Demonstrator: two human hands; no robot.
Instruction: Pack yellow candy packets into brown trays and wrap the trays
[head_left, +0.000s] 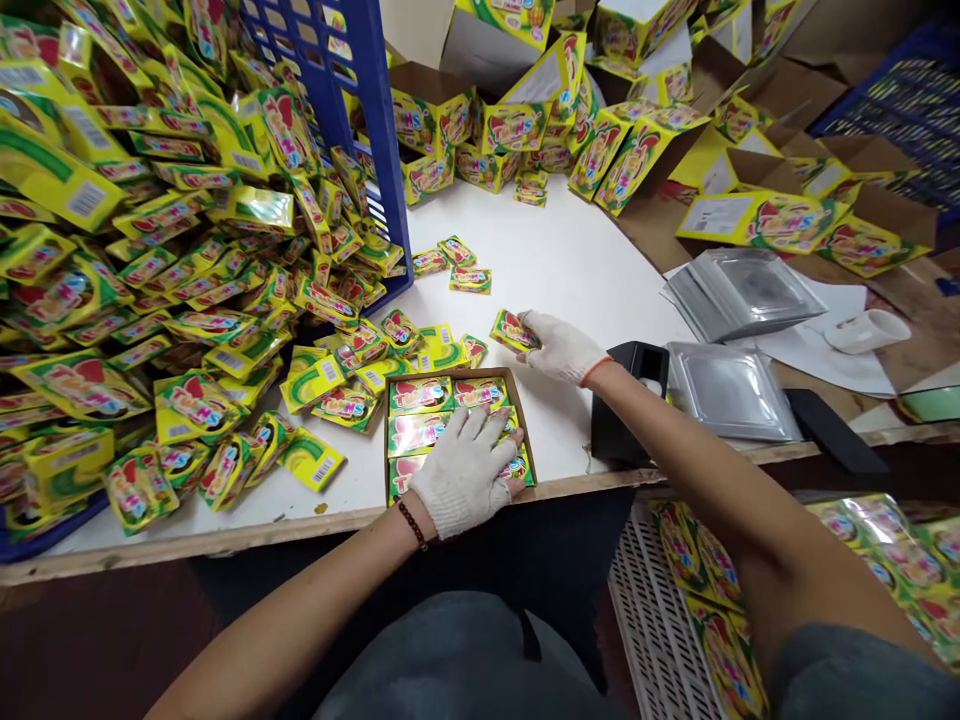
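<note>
Left hand (463, 472) spread flat on packs (420, 394) in the tray (523, 420); right hand (559, 348) pinches a small box (510, 331) just beyond the tray's far-right corner, where the end-only hold might let it twist loose.

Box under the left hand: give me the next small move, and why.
Probably lift the left hand a little off the box: it covers some of the packs inside, so any gap there can't be seen, and the right hand holds a loose pack outside it.

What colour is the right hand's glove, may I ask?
The glove is off-white, with an orange cuff edge; head view.
</note>
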